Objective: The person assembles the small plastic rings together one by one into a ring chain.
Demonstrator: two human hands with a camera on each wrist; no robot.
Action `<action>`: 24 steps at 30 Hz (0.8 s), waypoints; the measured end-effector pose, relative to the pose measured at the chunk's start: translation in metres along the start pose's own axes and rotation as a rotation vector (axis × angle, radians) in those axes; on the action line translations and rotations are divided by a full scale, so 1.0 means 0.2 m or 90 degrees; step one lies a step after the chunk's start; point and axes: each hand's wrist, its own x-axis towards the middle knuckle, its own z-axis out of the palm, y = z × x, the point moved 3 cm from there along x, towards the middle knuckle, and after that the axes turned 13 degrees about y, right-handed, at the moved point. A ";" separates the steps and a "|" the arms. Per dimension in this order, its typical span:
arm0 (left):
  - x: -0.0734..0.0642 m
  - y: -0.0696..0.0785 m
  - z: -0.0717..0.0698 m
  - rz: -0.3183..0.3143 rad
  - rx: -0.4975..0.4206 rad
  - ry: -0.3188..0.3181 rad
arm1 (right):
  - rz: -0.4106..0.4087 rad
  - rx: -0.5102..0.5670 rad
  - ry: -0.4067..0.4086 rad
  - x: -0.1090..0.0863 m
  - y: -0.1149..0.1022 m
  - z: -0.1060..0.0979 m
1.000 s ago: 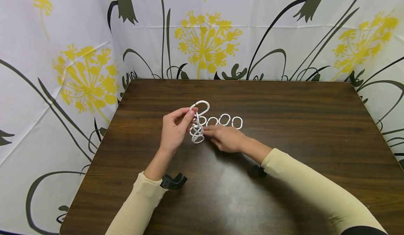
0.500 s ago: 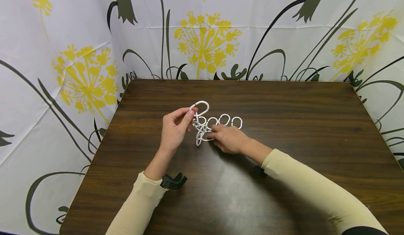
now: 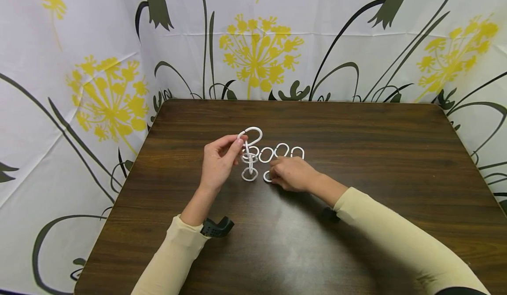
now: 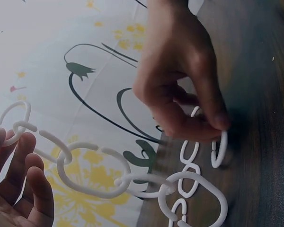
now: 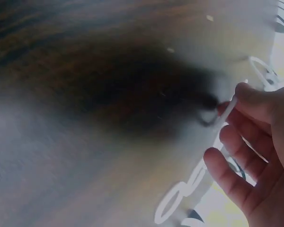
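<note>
I see the left hand [image 3: 219, 160] pinching a white chain [image 3: 251, 165] over the surface [image 3: 356, 145], the right hand [image 3: 292, 174] pinching a loose link [image 3: 265, 177] beside it, near a row of links [image 3: 275, 152]

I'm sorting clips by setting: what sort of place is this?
Likely an indoor tabletop recording setup, though the room itself is hidden: a dark wood-grain table, flower-printed fabric hanging behind it, and a dark wrist-worn device by the left sleeve.

Dark wooden table [image 3: 356, 154], white floral curtain [image 3: 301, 4] behind
</note>
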 end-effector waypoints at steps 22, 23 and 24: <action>0.00 0.00 0.01 -0.007 0.007 -0.012 | 0.119 0.520 0.078 0.14 -0.13 -0.55; 0.00 0.00 0.01 -0.010 0.008 -0.014 | 0.134 0.538 0.100 0.14 -0.12 -0.56; 0.00 0.00 0.01 -0.012 0.010 -0.016 | 0.148 0.551 0.125 0.15 -0.12 -0.57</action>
